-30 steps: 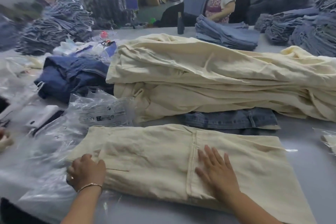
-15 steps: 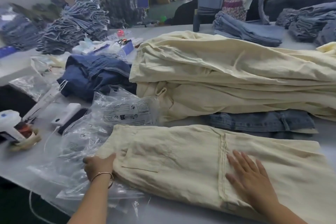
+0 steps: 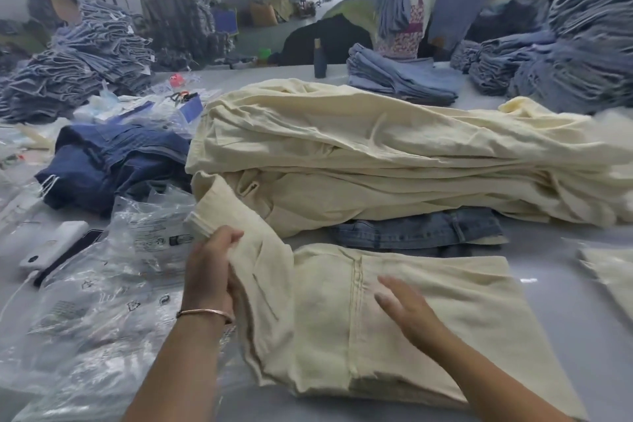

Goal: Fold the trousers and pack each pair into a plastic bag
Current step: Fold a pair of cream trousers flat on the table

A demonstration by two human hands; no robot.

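One end of cream trousers point(image 3: 394, 312) now lifted off table; left hand point(image 3: 210, 267) grips it, right hand point(image 3: 407, 310) w/ fingers straight, hovering, blurred.

Two hands, the left hand point(image 3: 209, 267) and the right hand point(image 3: 407, 310), work one pair of cream trousers point(image 3: 394, 319) at 6 o'clock; one cream pile point(image 3: 394, 154) at centre, one dark bottle point(image 3: 320, 58) at 12 o'clock, two people beyond.
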